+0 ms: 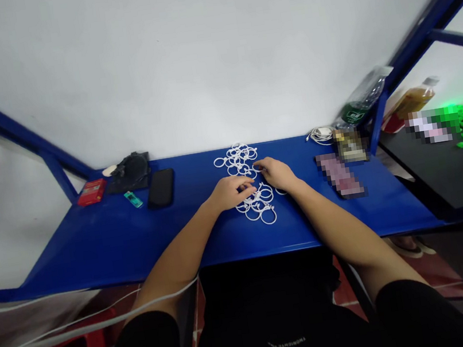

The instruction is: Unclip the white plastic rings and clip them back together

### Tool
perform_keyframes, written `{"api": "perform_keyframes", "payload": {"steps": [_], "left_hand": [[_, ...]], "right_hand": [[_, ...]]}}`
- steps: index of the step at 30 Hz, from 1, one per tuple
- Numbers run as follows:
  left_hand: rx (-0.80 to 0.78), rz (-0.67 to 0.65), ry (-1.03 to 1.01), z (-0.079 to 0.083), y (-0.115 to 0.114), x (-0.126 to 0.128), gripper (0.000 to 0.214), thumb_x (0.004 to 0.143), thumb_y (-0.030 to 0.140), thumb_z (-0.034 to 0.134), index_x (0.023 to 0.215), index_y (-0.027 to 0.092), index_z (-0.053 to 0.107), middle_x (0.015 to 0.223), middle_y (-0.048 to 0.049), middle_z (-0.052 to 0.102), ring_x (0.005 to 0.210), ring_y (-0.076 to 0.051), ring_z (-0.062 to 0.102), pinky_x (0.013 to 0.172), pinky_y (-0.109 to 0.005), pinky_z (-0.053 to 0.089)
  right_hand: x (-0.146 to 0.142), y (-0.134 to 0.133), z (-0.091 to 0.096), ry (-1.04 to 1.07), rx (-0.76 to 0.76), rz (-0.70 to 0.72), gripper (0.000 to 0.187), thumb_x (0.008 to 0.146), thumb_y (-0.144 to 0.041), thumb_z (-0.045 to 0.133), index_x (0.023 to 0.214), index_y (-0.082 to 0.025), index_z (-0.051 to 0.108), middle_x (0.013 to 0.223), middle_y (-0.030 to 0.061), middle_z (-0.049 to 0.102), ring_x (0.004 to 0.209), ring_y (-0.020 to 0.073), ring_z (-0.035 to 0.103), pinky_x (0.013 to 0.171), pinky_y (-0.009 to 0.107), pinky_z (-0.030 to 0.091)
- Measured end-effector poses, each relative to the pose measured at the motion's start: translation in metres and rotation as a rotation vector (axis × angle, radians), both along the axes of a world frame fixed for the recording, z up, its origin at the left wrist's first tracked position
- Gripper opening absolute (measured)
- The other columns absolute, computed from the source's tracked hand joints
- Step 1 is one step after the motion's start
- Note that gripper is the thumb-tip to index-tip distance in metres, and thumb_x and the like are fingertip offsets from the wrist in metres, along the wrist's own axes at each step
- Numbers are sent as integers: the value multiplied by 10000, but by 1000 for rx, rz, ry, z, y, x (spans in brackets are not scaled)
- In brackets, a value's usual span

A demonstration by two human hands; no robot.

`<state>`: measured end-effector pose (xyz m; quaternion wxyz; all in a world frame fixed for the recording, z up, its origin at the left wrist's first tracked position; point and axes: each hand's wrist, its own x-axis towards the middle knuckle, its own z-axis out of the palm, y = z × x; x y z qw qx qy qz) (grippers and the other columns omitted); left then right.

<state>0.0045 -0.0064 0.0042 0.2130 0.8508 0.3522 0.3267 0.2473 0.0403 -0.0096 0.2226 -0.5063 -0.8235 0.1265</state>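
Two loose heaps of thin white plastic rings with small clip-like ends lie on the blue desk, a far heap (236, 160) and a near heap (258, 207). My left hand (231, 192) hovers over the left edge of the near heap, its fingers bent and apart, with no ring plainly held. My right hand (277, 173) is at the right side of the far heap. Its fingertips close on a white ring (258, 168) there. Another ring shows partly from under the right wrist.
On the left of the blue desk (94, 246) lie a black phone (161, 188), a small teal item (133, 198), a red box (91, 192) and a black pouch (130, 171). To the right are a white cable (320, 134), a plastic bottle (362, 102) and blurred items. A wall stands behind.
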Motion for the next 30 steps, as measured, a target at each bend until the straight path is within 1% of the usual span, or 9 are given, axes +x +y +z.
{"api": "perform_keyframes", "payload": {"steps": [3,6,9,12,15,18,22,26,30], "left_hand": [[86,111,-5,-7,9,-4,182,974,342,711,1059,203,791,922,-42,792,782,-165,718,814,-327,585],[114,202,-51,-12,17,-9,187,977,309,699,1097,188,777,1014,-56,771,718,-128,659,788,-307,580],[127,251,-124,-13,19,-12,343,966,306,712,1287,188,714,1202,-87,729,709,-101,640,765,-284,580],[141,195,-116,-11,15,-10,420,973,351,718,1365,209,669,1291,-105,695,765,-113,660,778,-289,583],[150,118,-44,-9,12,-7,260,1023,384,657,1192,202,735,1082,-82,748,793,-151,675,792,-309,571],[159,129,-9,-8,12,-7,249,1051,402,612,1025,198,753,879,-52,743,765,-166,672,763,-309,546],[168,119,-8,-8,13,-7,265,1039,426,629,966,198,743,829,-34,739,699,-147,644,707,-290,514],[171,143,-28,-8,12,-7,279,1039,433,631,919,199,724,823,-36,741,703,-147,648,705,-288,513],[177,191,-71,-7,12,-6,253,1028,413,644,916,198,715,834,-33,748,728,-152,671,728,-290,529]], "right_hand": [[0,-1,4,27,-29,-36,409,931,-107,572,1301,-216,706,1116,110,768,997,278,716,878,389,566],[1,-4,9,172,-28,-19,385,915,-144,577,1288,-197,655,1035,82,758,860,238,687,804,365,544],[-4,-13,15,364,3,94,275,901,-189,578,1169,-201,638,943,40,730,726,184,626,720,320,514],[-13,-27,23,441,28,234,155,896,-218,585,1040,-213,643,877,19,699,704,166,601,687,297,494],[-21,-39,30,427,49,308,145,904,-222,579,1027,-220,656,882,23,690,733,171,610,705,307,502],[-23,-43,32,408,60,317,172,930,-229,563,1068,-225,666,882,23,694,747,175,617,718,314,509],[-21,-40,32,414,90,291,179,990,-269,540,1101,-223,673,891,34,707,761,182,630,725,321,516],[-17,-37,30,367,114,261,269,1032,-413,595,1209,-228,678,1054,83,737,848,216,663,787,362,550],[-13,-31,26,297,106,283,347,1092,-427,478,1306,-230,667,1186,112,742,1004,254,691,927,425,561]]}}
